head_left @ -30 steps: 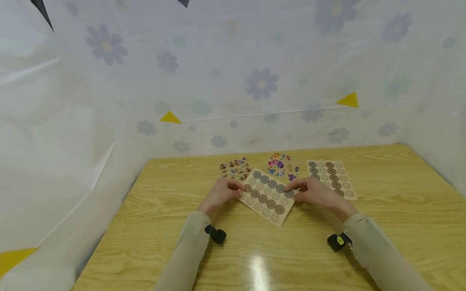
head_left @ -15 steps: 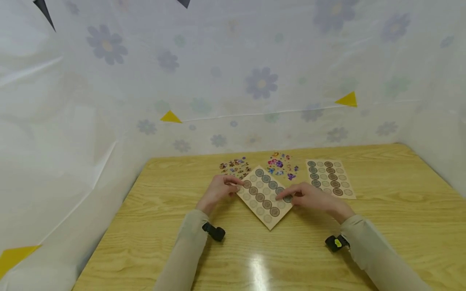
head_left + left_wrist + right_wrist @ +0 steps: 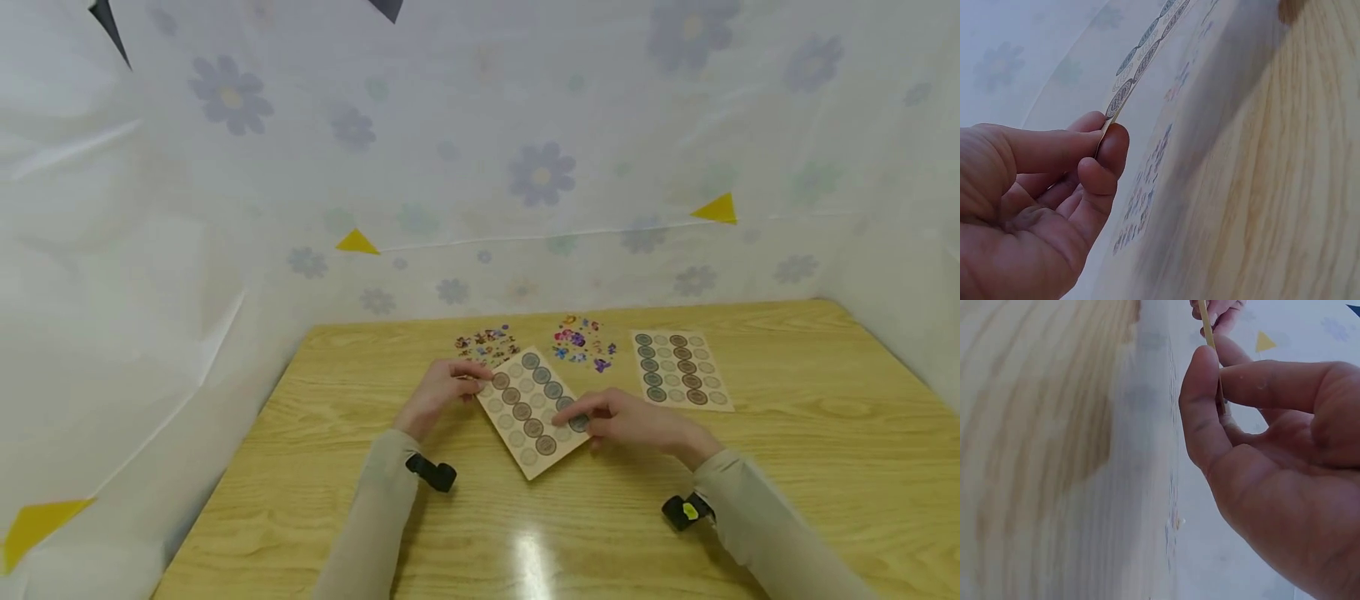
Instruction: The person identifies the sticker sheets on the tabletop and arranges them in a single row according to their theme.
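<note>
A cream sheet of round stickers [image 3: 521,411], with rows of dark teal, pale and brown circles, is held tilted above the table between both hands. My left hand [image 3: 441,395] pinches its upper left corner between thumb and fingers; the left wrist view has the thin sheet [image 3: 1141,65] running up from that pinch. At the right edge, my right hand [image 3: 633,423] pinches the sheet, its index finger lying over the circles. Edge-on, the sheet [image 3: 1207,328] appears thin in the right wrist view.
Another sheet of round stickers [image 3: 678,369] lies flat at the back right. Two clusters of small colourful stickers, one brownish [image 3: 483,340] and one pink and purple [image 3: 577,339], lie behind the held sheet. A flower-printed white curtain [image 3: 450,183] surrounds the wooden table [image 3: 465,533].
The held sheet has turned clockwise and shifted slightly left and nearer. My right hand has moved left and down with it, its index finger now farther over the sheet's face.
</note>
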The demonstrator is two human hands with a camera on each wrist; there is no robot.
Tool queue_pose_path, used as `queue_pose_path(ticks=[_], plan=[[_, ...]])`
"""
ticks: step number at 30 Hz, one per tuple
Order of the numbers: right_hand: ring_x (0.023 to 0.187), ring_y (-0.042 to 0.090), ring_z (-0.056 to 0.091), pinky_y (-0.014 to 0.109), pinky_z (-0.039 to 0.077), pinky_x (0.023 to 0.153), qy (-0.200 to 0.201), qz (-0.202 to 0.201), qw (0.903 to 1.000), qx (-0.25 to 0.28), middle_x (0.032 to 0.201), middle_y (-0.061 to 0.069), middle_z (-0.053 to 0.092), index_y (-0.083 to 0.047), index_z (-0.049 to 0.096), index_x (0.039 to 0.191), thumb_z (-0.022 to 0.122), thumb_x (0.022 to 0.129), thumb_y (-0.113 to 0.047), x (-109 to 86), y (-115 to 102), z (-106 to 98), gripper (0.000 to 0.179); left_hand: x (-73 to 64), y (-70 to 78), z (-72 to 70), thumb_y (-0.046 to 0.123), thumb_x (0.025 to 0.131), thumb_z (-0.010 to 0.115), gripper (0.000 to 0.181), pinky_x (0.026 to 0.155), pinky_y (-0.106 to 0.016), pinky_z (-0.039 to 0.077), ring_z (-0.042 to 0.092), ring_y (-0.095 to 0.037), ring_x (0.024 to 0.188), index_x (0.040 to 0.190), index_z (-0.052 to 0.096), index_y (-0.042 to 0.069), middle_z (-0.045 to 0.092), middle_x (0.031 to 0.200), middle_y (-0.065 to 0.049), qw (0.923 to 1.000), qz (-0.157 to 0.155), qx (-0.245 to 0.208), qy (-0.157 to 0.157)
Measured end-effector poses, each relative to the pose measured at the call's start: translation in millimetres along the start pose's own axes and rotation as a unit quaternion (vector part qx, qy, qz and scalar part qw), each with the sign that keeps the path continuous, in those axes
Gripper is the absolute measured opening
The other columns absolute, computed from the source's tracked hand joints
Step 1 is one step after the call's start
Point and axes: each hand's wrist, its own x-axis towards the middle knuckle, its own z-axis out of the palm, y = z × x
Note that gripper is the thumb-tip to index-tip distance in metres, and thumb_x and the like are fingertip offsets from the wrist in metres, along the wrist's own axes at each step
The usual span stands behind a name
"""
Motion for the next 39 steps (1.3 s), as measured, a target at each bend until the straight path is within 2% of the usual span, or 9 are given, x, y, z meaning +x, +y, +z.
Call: queue_pose_path(ticks=[3,8,11,16,20,24,32,35,39], plan=[[0.082,0.030,0.062,0.036,0.054,0.072,-0.011,0.003,0.9999,0.004,0.133,0.016,0.056,-0.006,0.066,0.128,0.043,0.095,0.009,0.8,-2.3,5.7,0.043,-3.0,-1.8,-3.5,-0.004,0.091,0.062,0.021,0.072,-0.036,0.049,0.057,-0.019,0.076,0.108,0.074,-0.001,0.062,0.123,-0.016,0.9999,-0.010,-0.007,-0.003],[0.078,0.031,0.063,0.035,0.054,0.070,-0.015,0.000,0.9999,-0.004,0.138,0.018,0.054,-0.007,0.060,0.136,0.045,0.095,0.007,1.6,-3.4,12.8,0.046,-6.7,-4.2,-7.7,-0.005,0.091,0.062,0.020,0.071,-0.035,0.048,0.056,-0.016,0.076,0.106,0.074,-0.001,0.055,0.136,-0.018,0.9995,-0.023,-0.022,-0.006],[0.077,0.031,0.062,0.036,0.053,0.069,-0.013,-0.001,0.9999,0.000,0.140,0.018,0.051,-0.009,0.056,0.139,0.044,0.096,0.006,2.0,-4.2,14.8,0.047,-7.5,-3.6,-9.6,-0.005,0.092,0.061,0.021,0.071,-0.035,0.049,0.056,-0.017,0.076,0.108,0.074,-0.001,0.055,0.135,-0.019,0.9995,-0.020,-0.023,-0.008],[0.081,0.033,0.062,0.039,0.054,0.072,-0.017,-0.003,0.9998,0.010,0.136,0.013,0.055,-0.012,0.061,0.134,0.044,0.096,0.006,4.6,-5.6,17.6,0.046,-8.2,-0.7,-12.8,-0.005,0.092,0.060,0.023,0.073,-0.036,0.048,0.056,-0.016,0.076,0.110,0.072,-0.002,0.052,0.139,-0.021,0.9996,-0.017,-0.020,-0.007],[0.080,0.029,0.060,0.039,0.055,0.072,-0.031,-0.009,0.9991,0.028,0.115,0.016,0.060,-0.011,0.064,0.131,0.047,0.095,0.007,6.8,-7.5,22.9,0.044,-8.3,-1.1,-14.1,-0.007,0.091,0.060,0.023,0.071,-0.034,0.047,0.055,-0.015,0.075,0.110,0.072,-0.003,0.055,0.135,-0.019,0.9994,-0.025,-0.023,-0.001],[0.077,0.025,0.058,0.037,0.054,0.069,-0.032,-0.009,0.9988,0.036,0.095,0.016,0.060,-0.010,0.063,0.132,0.051,0.095,0.004,7.4,-12.1,28.9,0.041,-9.2,-2.4,-15.3,-0.006,0.091,0.060,0.023,0.071,-0.032,0.046,0.055,-0.015,0.077,0.109,0.073,-0.001,0.055,0.137,-0.017,0.9993,-0.030,-0.019,0.006],[0.075,0.024,0.060,0.033,0.053,0.067,-0.015,-0.026,0.9993,0.021,0.091,0.012,0.064,-0.009,0.064,0.130,0.057,0.092,0.002,12.7,-18.6,42.5,0.040,-10.4,-0.3,-20.0,-0.002,0.094,0.058,0.023,0.072,-0.034,0.043,0.053,-0.019,0.080,0.108,0.075,0.006,0.062,0.125,-0.009,0.9989,-0.036,-0.018,0.021],[0.067,0.021,0.059,0.030,0.052,0.063,-0.004,-0.030,0.9995,0.013,0.087,0.014,0.065,-0.009,0.066,0.127,0.061,0.091,0.000,15.0,-18.8,48.9,0.038,-11.5,0.4,-20.6,-0.003,0.094,0.057,0.025,0.071,-0.033,0.040,0.049,-0.018,0.076,0.109,0.075,0.007,0.064,0.122,-0.007,0.9988,-0.040,-0.020,0.018],[0.061,0.016,0.056,0.025,0.049,0.057,0.010,-0.025,0.9995,-0.018,0.087,0.009,0.067,-0.009,0.066,0.127,0.066,0.088,-0.001,17.9,-18.4,58.3,0.040,-15.3,-0.2,-22.5,-0.005,0.092,0.055,0.028,0.069,-0.032,0.037,0.045,-0.019,0.072,0.111,0.074,0.005,0.065,0.116,-0.007,0.9991,-0.040,-0.014,0.007]])
